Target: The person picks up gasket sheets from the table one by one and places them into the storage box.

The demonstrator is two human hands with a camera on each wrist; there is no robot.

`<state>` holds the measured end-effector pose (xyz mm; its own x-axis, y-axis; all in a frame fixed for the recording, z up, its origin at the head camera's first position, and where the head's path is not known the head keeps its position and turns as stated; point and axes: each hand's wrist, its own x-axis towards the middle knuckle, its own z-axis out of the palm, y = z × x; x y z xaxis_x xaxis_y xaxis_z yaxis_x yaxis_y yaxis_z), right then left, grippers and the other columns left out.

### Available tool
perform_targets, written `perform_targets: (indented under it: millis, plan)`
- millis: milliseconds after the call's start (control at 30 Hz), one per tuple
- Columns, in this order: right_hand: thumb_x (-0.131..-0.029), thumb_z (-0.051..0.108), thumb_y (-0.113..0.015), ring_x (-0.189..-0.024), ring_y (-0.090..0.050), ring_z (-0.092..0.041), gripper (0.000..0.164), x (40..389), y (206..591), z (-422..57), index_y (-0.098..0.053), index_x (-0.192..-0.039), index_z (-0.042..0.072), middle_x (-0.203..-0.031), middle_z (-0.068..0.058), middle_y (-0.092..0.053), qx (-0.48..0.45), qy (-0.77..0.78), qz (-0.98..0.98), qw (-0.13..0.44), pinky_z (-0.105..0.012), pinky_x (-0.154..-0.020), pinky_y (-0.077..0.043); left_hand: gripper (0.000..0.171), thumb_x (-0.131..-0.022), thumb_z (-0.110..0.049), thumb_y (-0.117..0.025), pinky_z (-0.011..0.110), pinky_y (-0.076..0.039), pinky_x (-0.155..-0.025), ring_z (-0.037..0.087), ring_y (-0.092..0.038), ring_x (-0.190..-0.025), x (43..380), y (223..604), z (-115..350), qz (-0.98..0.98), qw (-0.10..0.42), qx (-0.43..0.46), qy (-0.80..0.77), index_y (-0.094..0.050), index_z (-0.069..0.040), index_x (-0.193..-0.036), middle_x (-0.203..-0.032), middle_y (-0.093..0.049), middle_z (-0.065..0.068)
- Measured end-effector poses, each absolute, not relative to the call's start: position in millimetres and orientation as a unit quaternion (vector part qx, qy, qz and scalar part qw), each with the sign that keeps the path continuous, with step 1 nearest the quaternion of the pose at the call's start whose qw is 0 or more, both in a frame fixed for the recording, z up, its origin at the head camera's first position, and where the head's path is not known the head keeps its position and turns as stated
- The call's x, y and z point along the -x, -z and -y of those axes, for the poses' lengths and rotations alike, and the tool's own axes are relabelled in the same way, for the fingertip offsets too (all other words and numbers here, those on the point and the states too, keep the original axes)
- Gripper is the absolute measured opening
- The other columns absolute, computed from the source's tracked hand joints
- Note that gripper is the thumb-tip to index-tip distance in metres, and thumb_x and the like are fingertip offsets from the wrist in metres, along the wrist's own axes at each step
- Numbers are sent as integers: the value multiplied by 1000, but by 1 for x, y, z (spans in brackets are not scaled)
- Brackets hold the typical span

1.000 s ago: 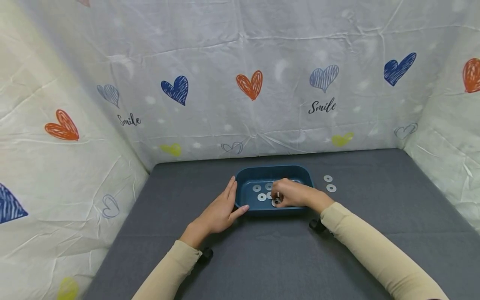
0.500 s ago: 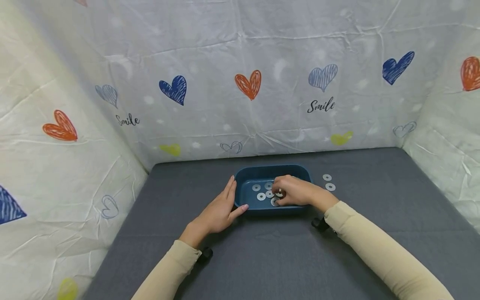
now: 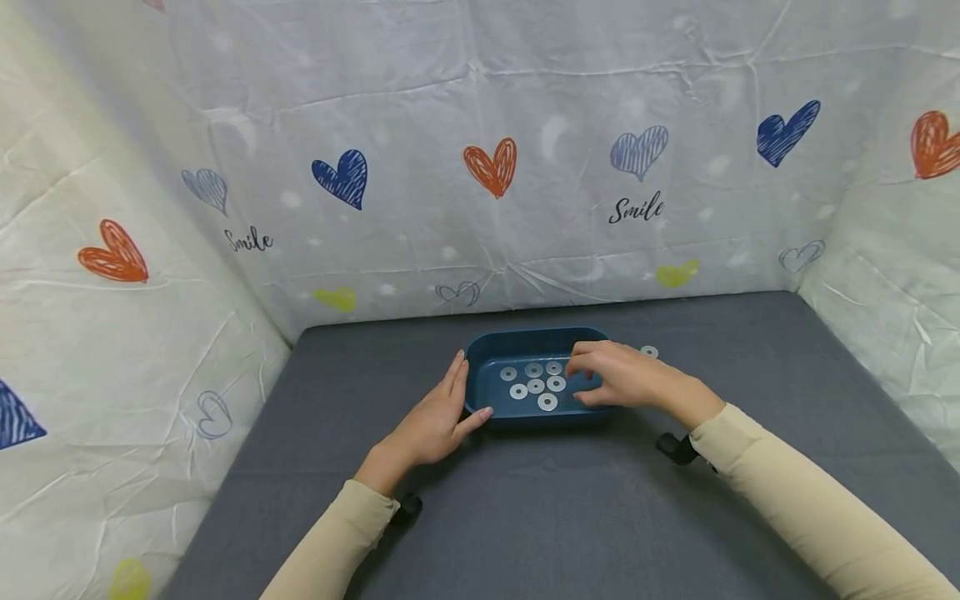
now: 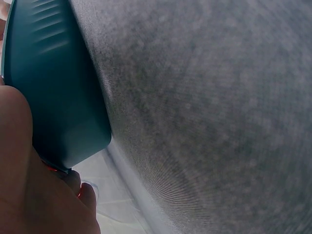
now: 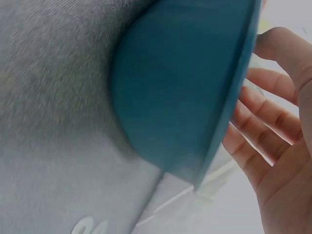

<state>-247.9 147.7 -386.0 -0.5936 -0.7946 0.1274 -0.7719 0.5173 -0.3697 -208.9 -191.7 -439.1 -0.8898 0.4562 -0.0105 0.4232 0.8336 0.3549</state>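
A blue rectangular tray (image 3: 543, 418) stands on the grey table with several flat metal washers (image 3: 547, 402) lying on its floor. My left hand (image 3: 427, 425) rests against the tray's left end, fingers straight along the wall and thumb at the front rim. In the left wrist view, the same hand lies beside the tray's blue-green outer wall (image 4: 63, 97). Above the tray's right end is my right hand (image 3: 622, 375), its fingers and thumb spread apart with nothing between them. The right wrist view shows those fingers (image 5: 263, 122) overlapping the tray's rim.
Beyond my right wrist, a washer (image 3: 649, 352) lies on the table (image 3: 525, 517); the right wrist view shows two washers (image 5: 84, 226) at its lower edge. A pale cloth wall (image 3: 405, 233) printed with hearts rises behind the table.
My right hand has drawn back to the right and its fingers have parted. Washers that were under its fingertips now lie uncovered in the tray. My left hand keeps its place.
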Motion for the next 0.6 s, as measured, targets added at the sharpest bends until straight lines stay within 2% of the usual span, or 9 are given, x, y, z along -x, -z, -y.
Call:
perform_targets:
  millis: [267,600]
  plan:
    - [-94,21,-75,-94,-66,-18,23,242,380,-169,-74,-115,12,-112,0,-64,429,192,-883,7,-35,-78,-56,98,-102,-70,-34,50,-23,-123,31,-11,-157,209,439,192,-957,50,-230,-172,-2,-1,-163,-172,8,13]
    - [-91,16,-78,-93,-66,-23,22,237,382,-199,-73,-112,11,-111,-6,-65,414,203,-887,-17,-36,-76,-56,100,-101,-73,-32,49,-22,-123,30,-11,-157,209,441,192,-956,48,-233,-171,-2,-1,-163,-172,8,13]
